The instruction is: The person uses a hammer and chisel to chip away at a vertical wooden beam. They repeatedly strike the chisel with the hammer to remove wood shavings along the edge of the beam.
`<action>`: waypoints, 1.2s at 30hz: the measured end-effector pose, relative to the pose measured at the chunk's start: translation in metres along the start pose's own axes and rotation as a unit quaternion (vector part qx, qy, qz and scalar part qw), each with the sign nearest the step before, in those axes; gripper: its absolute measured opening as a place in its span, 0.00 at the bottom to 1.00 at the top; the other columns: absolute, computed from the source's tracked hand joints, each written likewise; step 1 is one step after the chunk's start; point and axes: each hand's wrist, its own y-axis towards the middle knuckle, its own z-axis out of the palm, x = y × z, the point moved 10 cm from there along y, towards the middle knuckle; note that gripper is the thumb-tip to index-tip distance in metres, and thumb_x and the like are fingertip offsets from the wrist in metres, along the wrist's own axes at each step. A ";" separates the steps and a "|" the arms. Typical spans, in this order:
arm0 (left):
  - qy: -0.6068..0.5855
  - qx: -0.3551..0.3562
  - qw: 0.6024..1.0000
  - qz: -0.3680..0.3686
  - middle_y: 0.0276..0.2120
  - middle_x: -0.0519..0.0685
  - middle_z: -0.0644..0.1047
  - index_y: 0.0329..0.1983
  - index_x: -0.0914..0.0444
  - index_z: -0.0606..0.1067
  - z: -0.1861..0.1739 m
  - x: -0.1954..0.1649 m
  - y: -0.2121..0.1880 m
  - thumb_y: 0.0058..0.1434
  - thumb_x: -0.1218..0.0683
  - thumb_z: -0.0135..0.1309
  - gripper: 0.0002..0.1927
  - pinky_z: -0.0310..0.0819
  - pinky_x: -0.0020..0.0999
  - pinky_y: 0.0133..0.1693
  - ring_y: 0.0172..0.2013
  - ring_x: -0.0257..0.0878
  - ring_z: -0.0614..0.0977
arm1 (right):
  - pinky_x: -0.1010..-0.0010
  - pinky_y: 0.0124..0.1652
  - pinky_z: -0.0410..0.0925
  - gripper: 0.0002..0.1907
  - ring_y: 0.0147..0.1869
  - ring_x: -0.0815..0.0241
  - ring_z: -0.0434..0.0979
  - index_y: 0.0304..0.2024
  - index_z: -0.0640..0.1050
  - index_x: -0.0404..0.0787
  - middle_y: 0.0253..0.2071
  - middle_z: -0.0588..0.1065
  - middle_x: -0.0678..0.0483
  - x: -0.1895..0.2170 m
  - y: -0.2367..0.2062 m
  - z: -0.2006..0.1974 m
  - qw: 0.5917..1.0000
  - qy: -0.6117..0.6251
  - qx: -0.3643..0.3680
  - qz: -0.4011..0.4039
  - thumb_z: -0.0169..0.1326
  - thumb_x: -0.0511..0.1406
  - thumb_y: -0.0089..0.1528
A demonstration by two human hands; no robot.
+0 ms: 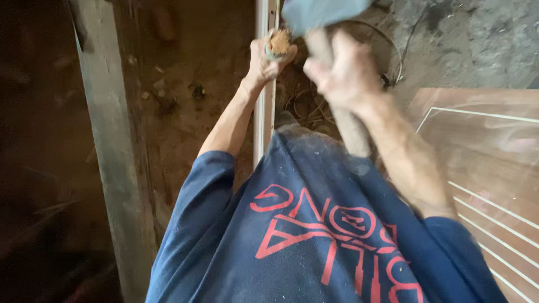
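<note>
My left hand (264, 62) is closed around a short rod-like tool (279, 42) with a frayed, mushroomed brown top, held upright against a pale vertical frame strip (261, 120). My right hand (339, 76) grips the wooden handle (349, 126) of a hammer, blurred by motion. The hammer's grey head (320, 12) is at the top edge, just right of and above the rod's top. My dark blue shirt (314, 235) with red lettering fills the lower middle of the view.
A weathered grey wooden post (112, 163) stands at the left. Dirt ground with debris (185, 95) lies beyond it. A brown panel with white inlaid lines (488, 163) is at the right. Rough grey wall and loose wire (393, 56) sit at the upper right.
</note>
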 end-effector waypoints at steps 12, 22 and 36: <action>-0.068 0.007 0.996 0.049 0.36 0.51 0.83 0.48 0.67 0.76 -0.001 -0.029 -0.009 0.62 0.53 0.66 0.17 0.83 0.33 0.37 0.34 0.37 0.85 | 0.63 0.28 0.75 0.22 0.28 0.51 0.80 0.47 0.69 0.25 0.26 0.74 0.45 -0.065 -0.026 0.089 0.992 -0.012 0.101 0.076 0.61 0.37 0.64; 0.052 0.001 0.998 -0.017 0.30 0.49 0.83 0.41 0.63 0.77 0.006 0.017 0.014 0.61 0.52 0.70 0.15 0.83 0.32 0.33 0.28 0.38 0.84 | 0.66 0.26 0.72 0.16 0.28 0.51 0.80 0.42 0.71 0.28 0.27 0.77 0.44 -0.013 0.023 -0.013 0.979 0.151 -0.133 -0.024 0.61 0.36 0.64; 0.059 0.007 0.997 -0.049 0.30 0.53 0.82 0.40 0.64 0.76 0.013 0.032 0.020 0.60 0.50 0.67 0.15 0.82 0.36 0.34 0.29 0.44 0.84 | 0.69 0.23 0.75 0.15 0.26 0.56 0.80 0.45 0.71 0.32 0.31 0.76 0.48 -0.029 0.023 -0.022 0.984 0.165 -0.070 -0.021 0.56 0.39 0.65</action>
